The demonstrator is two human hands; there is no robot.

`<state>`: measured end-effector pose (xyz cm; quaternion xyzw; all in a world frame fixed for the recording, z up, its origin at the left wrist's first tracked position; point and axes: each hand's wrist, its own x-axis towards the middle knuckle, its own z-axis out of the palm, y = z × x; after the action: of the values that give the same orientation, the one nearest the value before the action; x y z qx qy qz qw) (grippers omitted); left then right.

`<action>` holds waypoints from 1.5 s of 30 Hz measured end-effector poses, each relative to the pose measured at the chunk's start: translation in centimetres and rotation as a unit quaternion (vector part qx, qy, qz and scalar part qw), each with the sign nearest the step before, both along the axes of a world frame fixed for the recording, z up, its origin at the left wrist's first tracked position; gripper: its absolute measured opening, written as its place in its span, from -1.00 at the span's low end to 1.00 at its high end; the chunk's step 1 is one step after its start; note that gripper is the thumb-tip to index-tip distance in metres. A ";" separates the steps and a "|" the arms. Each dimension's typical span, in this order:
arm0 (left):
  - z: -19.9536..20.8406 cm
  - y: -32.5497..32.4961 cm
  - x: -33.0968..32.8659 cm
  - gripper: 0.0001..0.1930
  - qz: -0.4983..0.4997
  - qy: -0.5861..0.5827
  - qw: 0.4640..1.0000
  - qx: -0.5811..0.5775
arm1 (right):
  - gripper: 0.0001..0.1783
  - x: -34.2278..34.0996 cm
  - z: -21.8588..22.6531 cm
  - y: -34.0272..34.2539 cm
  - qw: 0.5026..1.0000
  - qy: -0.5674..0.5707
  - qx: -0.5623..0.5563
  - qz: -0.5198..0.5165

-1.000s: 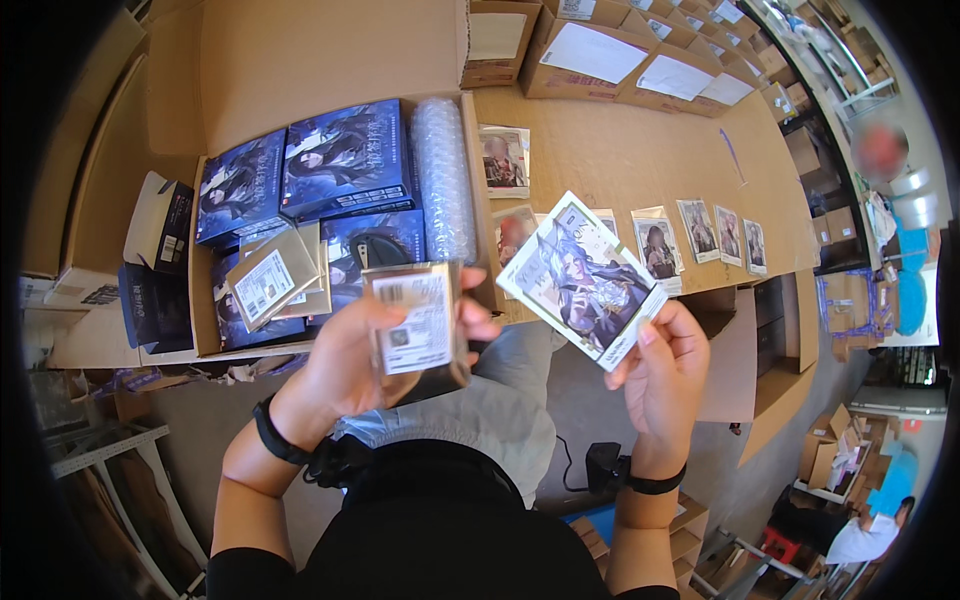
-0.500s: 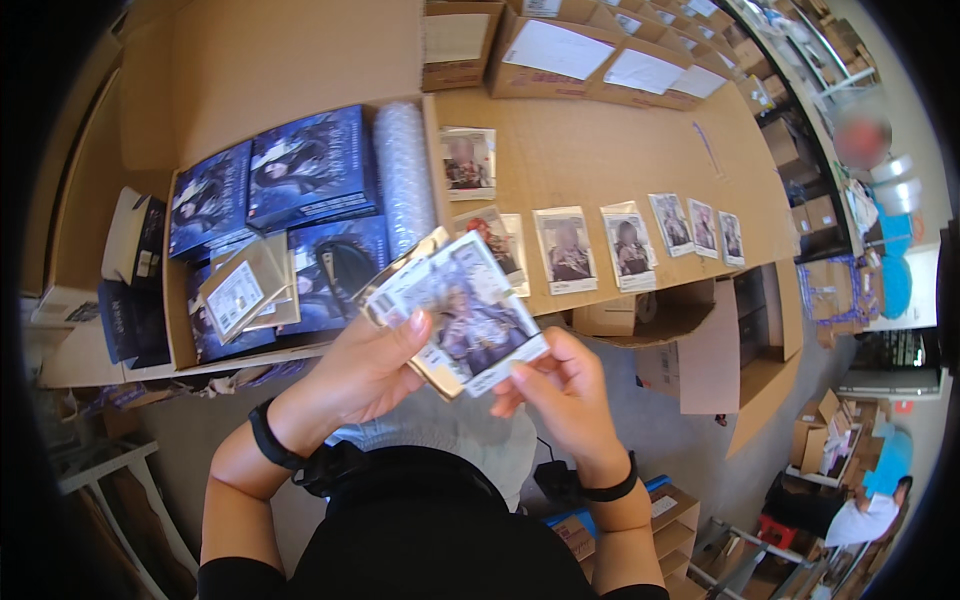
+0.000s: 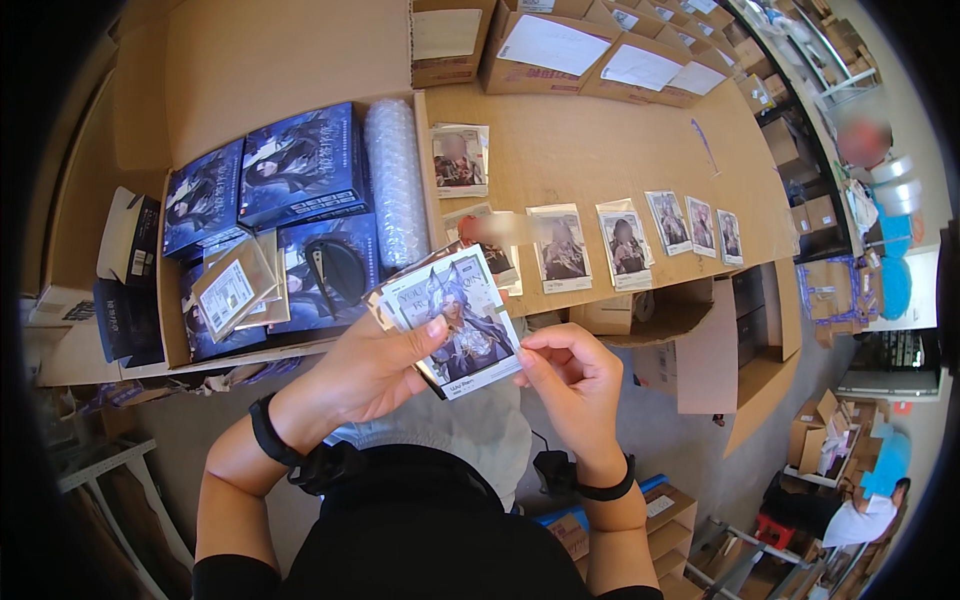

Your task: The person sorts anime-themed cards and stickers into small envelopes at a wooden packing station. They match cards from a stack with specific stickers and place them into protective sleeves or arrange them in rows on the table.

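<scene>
The picture card (image 3: 462, 335) has big grey letters near its top and small dark letters at the bottom. Pale writing runs down the blue box (image 3: 300, 160). Black bars stand on the gold packet's white sticker (image 3: 228, 298). The white sheet's (image 3: 553, 44) print is too tiny to read.

The brown tabletop (image 3: 590, 145) bears picture cards (image 3: 560, 248), cartons (image 3: 550, 75) and an open box (image 3: 285, 60).

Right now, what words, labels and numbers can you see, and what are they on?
I won't copy print, but here's where it stands:
Held card: words at top and bottom; the tiniest unreadable.
Blue boxes: big pale writing.
White label on a gold packet: too small to read.
White sheets on cardboard boxes: too blurred.
</scene>
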<state>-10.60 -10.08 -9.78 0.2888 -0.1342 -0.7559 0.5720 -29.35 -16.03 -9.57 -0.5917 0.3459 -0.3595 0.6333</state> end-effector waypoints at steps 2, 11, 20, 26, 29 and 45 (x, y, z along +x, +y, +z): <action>0.0 0.0 0.1 -0.41 -0.003 -0.019 1.000 -0.009 | -0.90 0.2 -0.1 0.0 1.000 -0.002 -0.003 0.012; 0.9 -0.6 -0.3 -0.41 -0.029 -0.036 0.999 -0.019 | -0.83 0.0 -1.2 -0.4 0.996 -0.046 0.046 0.063; -0.1 -2.6 -2.9 -0.43 -0.109 -0.019 0.994 0.003 | -0.90 -3.4 -2.1 -1.7 0.995 0.002 0.072 0.075; 0.0 -4.4 -5.4 -0.41 -0.106 -0.034 0.994 0.018 | -0.87 -6.0 -2.3 -3.4 0.990 0.080 -0.095 0.071; -0.9 -4.6 -5.5 -0.38 -0.132 -0.105 0.985 -0.025 | -0.89 -7.8 -2.4 -5.2 0.991 0.081 -0.089 0.065; 1.8 -3.4 -4.0 -0.52 -0.011 -0.143 0.989 0.020 | -0.83 -20.1 -4.9 -26.8 0.966 0.248 0.059 -0.044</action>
<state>-14.62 -13.48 -7.93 0.4041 -0.2024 -0.7156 0.5326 -49.41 -42.87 -14.47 -0.6079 0.5386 -0.2080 0.5451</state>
